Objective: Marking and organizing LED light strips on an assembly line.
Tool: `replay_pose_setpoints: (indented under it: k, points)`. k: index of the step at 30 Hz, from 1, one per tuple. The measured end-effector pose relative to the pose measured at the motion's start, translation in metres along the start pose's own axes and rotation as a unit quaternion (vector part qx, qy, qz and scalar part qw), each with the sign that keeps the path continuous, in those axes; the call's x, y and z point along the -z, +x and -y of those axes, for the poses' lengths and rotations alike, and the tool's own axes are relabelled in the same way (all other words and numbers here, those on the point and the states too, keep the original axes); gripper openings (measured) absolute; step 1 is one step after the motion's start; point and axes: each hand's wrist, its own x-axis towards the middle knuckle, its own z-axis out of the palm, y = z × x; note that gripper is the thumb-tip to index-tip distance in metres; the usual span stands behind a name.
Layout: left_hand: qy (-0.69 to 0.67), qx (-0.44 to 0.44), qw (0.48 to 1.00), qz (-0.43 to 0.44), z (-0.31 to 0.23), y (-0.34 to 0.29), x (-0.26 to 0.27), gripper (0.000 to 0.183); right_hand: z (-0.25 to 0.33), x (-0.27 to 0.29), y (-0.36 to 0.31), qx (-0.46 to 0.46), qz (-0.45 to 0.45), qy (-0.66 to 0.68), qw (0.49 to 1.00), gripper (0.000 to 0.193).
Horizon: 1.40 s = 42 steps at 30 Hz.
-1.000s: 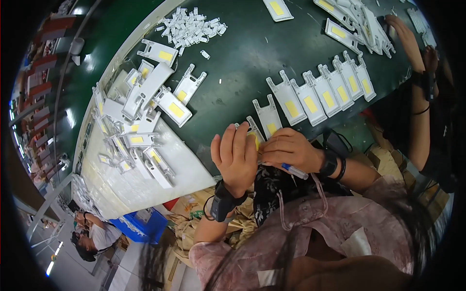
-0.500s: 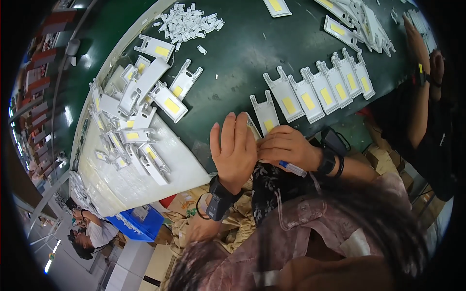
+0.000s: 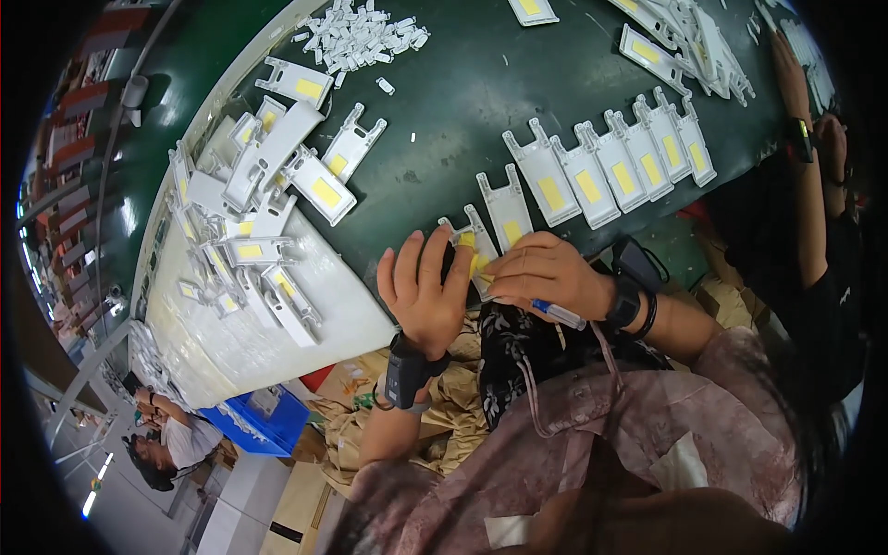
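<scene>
My left hand (image 3: pixel 421 294) is at the table's near edge, its fingers spread and stretched out. Its thumb side touches a white plastic panel (image 3: pixel 475 222) with a forked end. Yellow patches (image 3: pixel 479 263) show on that panel between my hands; their edges are partly covered by fingers. My right hand (image 3: pixel 553 277) is closed, its fingertips bunched together at the panel's right side. A pen-like tool (image 3: pixel 559 314) with a blue end and a pale barrel sticks out from under the right palm. Directly right of the panel lies a similar one (image 3: pixel 505 211) with a yellow rectangle.
A row of similar panels (image 3: pixel 592 180) extends rightward. Panels (image 3: pixel 254 185) lie heaped at left, partly on a white wrapped slab (image 3: pixel 277 342). Small white parts (image 3: pixel 361 42) are piled at the back. More panels (image 3: pixel 703 51) lie back right, near a co-worker's arm (image 3: pixel 800 120).
My left hand has shifted left and its fingers have spread, baring the forked panel and its yellow patches. My right hand stays by the panel with the pen-like tool.
</scene>
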Motion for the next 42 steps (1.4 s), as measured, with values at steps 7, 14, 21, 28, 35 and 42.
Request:
replay_pose_setpoints:
  k: [7,14,21,28,35,42]
  points:
    - [0.002,0.014,1.000,-0.014,-0.003,0.009,0.002,0.026,0.002,-0.002,0.001,-0.007,-0.003,0.004,1.000,0.026]
    - [0.020,-0.005,1.000,-0.021,-0.006,0.014,-0.001,0.022,0.002,-0.004,0.001,-0.006,-0.019,0.002,1.000,0.023]
    - [0.010,-0.020,1.000,-0.017,-0.004,0.012,-0.003,0.023,0.003,-0.003,0.000,-0.016,-0.016,0.008,1.000,0.022]
    - [-0.008,-0.041,0.999,-0.006,0.002,0.019,0.004,0.011,0.004,-0.002,0.002,-0.018,-0.010,0.011,1.000,0.022]
    - [-0.007,-0.045,0.997,0.056,0.010,-0.002,0.005,0.031,0.005,-0.002,0.005,-0.018,-0.016,0.024,0.999,0.023]
    - [-0.078,-0.025,0.994,0.076,0.011,-0.004,0.002,0.033,0.010,0.011,0.028,-0.118,-0.053,0.026,0.991,0.010]
